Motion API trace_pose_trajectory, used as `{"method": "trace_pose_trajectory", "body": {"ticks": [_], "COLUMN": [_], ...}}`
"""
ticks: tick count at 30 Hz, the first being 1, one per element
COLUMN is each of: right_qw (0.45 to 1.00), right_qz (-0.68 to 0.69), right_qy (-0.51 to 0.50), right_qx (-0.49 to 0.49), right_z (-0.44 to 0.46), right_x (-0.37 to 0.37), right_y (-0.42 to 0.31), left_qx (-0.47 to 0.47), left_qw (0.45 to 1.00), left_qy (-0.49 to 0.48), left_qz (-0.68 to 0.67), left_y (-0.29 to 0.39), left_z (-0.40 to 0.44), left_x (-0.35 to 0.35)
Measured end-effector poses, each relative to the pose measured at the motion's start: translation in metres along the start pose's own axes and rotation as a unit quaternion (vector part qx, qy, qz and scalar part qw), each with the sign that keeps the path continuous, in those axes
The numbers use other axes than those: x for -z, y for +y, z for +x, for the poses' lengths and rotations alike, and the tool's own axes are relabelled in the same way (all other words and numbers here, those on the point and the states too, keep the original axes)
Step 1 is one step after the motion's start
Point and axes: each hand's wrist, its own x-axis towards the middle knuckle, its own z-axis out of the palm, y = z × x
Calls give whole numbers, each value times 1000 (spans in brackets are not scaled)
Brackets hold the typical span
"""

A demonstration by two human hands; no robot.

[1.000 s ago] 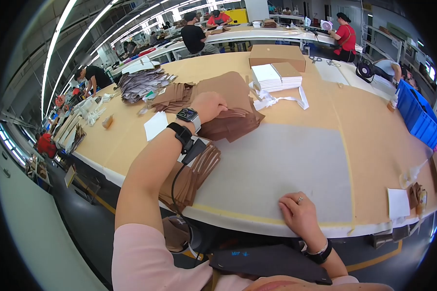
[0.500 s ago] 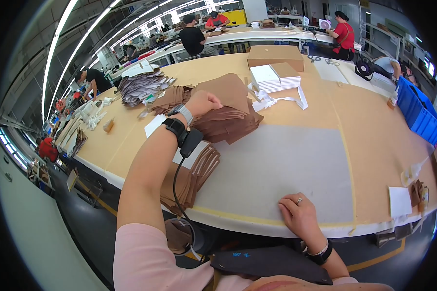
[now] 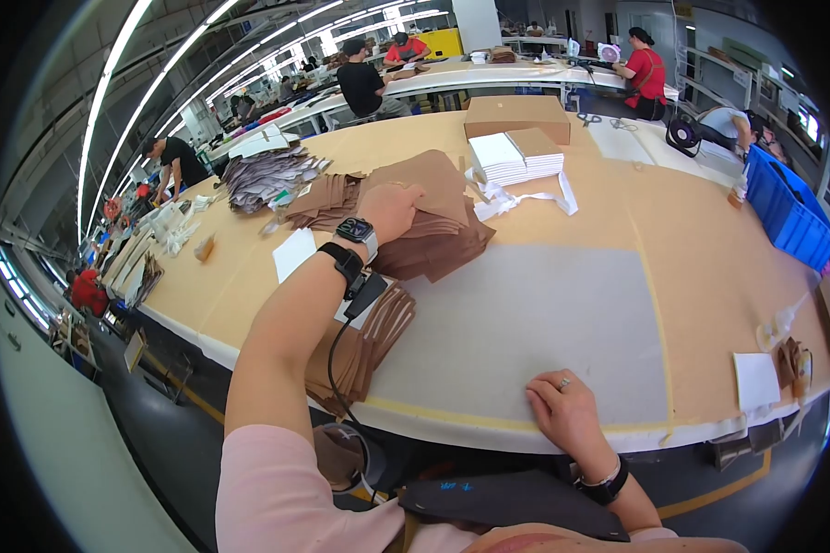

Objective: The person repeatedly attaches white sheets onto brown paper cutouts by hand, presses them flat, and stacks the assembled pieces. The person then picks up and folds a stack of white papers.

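My left hand (image 3: 392,210) is at a pile of dark brown pieces, its fingers pinched at the edge of the brown top piece (image 3: 431,175). More brown pieces (image 3: 323,200) lie fanned out just left of this pile. Under my left forearm, near the front edge, is another brown stack (image 3: 378,341), with a white sheet partly hidden on top. My right hand (image 3: 563,405) rests at the table's front edge on the grey mat (image 3: 526,323), its fingers curled in with nothing visible in them.
White booklets (image 3: 503,158) with white strips beside them lie before a cardboard box (image 3: 516,118). Greyish layered pieces (image 3: 266,175) are at the back left. A blue crate (image 3: 788,207) stands at the right, and a white card (image 3: 756,381) lies front right. Several people are farther back.
My left hand has turned and shifted slightly over the brown pile, its fingers still at the top piece. The view has tilted a little. My right hand stays in place.
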Motion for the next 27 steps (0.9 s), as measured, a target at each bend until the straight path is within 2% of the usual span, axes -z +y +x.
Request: {"method": "trace_pose_trajectory", "body": {"ticks": [2,3,4,7,10,13,15,18,20,22,24,27], "right_qw": [1000,1000,1000,1000,1000,997,985,981,982,982,985,987], "right_qz": [-1,-3,-3,-3,8,-3,-57,-139,-137,-137,-153,-143], "right_qy": [0,0,2,9,8,62,149,109,98,92,46,56], "right_qx": [-1,0,0,2,4,-41,-64,-79,-85,-93,-62,-43], "right_z": [0,0,0,-1,-4,-7,-2,-3,-2,-11,-19,-25], "right_x": [0,0,0,0,-1,-2,2,5,5,5,8,18], "right_y": [-1,-1,-1,0,4,7,1,-5,-4,0,7,10], "left_qx": [-48,-89,-91,-170,-211,-265,-282,-288,-258,-252,-242,-249], "left_qw": [992,978,977,951,951,949,949,953,958,957,958,951], "left_qy": [30,97,98,161,105,113,119,85,48,10,-16,-28], "left_qz": [116,164,164,200,201,129,80,-40,-114,-140,-155,-182], "left_y": [5,11,17,39,81,130,160,203,221,234,240,238], "left_z": [3,4,6,12,0,-30,-59,-99,-123,-140,-147,-149], "left_x": [-7,-6,-4,-3,4,2,-2,2,3,6,7,7]}}
